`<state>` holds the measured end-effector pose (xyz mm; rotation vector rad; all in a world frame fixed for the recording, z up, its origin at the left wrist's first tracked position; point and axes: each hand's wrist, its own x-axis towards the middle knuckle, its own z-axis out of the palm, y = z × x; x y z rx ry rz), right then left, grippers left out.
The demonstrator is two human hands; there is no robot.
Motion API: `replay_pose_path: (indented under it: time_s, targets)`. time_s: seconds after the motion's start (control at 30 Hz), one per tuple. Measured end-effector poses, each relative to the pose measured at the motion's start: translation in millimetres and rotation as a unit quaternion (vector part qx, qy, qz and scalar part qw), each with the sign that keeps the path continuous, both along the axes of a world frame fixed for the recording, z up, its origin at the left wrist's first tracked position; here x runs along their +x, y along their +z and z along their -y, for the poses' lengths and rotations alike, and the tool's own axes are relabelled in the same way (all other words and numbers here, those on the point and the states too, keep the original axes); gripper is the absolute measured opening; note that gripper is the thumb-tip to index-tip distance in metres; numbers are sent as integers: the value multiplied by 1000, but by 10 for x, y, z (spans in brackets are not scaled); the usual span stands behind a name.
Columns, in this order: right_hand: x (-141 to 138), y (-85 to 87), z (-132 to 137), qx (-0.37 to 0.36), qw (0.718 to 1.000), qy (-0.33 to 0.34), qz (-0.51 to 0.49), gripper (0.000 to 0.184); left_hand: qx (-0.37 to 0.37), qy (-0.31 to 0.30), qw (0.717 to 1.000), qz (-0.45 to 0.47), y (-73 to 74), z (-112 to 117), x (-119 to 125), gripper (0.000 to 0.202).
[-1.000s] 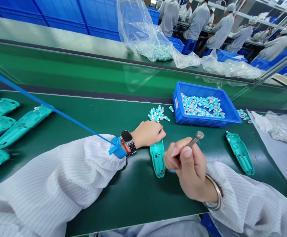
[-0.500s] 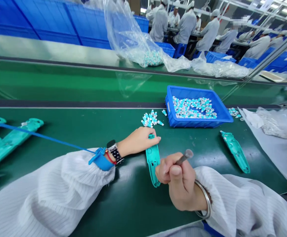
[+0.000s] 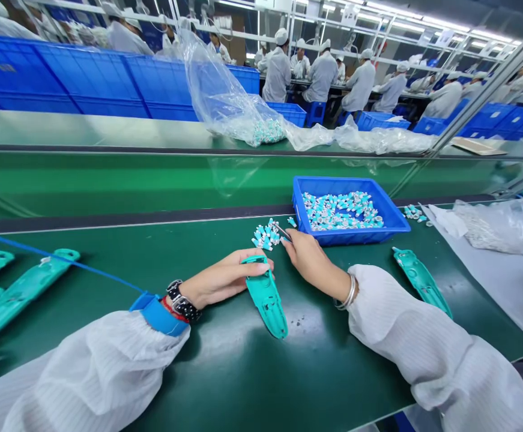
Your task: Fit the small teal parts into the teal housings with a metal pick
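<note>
My left hand [image 3: 229, 276] grips the upper end of a teal plastic shell [image 3: 268, 303], its thumb on top. The shell is tilted, its recessed inside facing up and its lower end toward me. My right hand [image 3: 305, 255] is closed around thin metal tweezers [image 3: 283, 231]. Their tips reach a small pile of turquoise-and-white parts [image 3: 265, 235] on the bench. I cannot tell whether a part is between the tips.
Behind my right hand stands a blue bin [image 3: 351, 237] of the same small parts. Another teal shell [image 3: 423, 282] lies to the right, more shells [image 3: 27, 294] to the left. A blue cord [image 3: 63, 259] runs from my left wrist. Co-workers [image 3: 279, 72] sit beyond the ledge.
My right hand has moved from the shell forward to the small pile, tweezers now pointing at it. The shell in my left hand has shifted and turned. The view has tilted up.
</note>
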<state>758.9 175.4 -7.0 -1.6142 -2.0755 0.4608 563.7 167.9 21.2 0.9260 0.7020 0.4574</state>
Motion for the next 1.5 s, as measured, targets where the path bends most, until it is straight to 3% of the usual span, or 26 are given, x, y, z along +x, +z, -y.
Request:
replay_pose_path:
  time_s: [0.1,0.3,0.4,0.5,0.6,0.7,0.83,0.93,1.07,1.2,1.33,1.43,1.5]
  targets:
    - [-21,-76,40,-3,999,-4,37,18,-29,-33,996,82,-3,80,31,33]
    - [-16,-46,91,-1,1000,13,23,19,40,-120,988,84,41,209,68,32]
    - [35,111,138,-12,999,40,-16,13,41,-161,984,64,92,240,56,30]
    - [127,424,252,-46,992,86,-81,13,51,-203,977,34,150,259,44,27]
    - [188,745,434,-178,943,164,-228,17,69,-229,971,24,210,272,47,36]
    - [182,905,599,-292,888,183,-304,17,102,-245,964,4,268,284,56,51]
    - [165,901,695,-322,881,167,-303,20,136,-260,956,-9,312,308,65,60]
    - [183,888,720,-305,892,183,-279,21,139,-268,953,-4,294,332,72,56]
    - [194,929,754,-227,927,220,-200,25,87,-283,955,14,236,359,73,51]
    - [178,945,776,-147,930,284,-180,23,37,-290,956,35,212,360,46,51]
    - [166,889,787,-60,927,328,-174,14,92,-279,955,33,182,334,26,58]
    - [166,840,805,0,930,331,-162,19,143,-238,961,17,135,325,32,65]
    - [165,817,826,26,927,341,-154,22,136,-239,961,16,105,326,26,65]
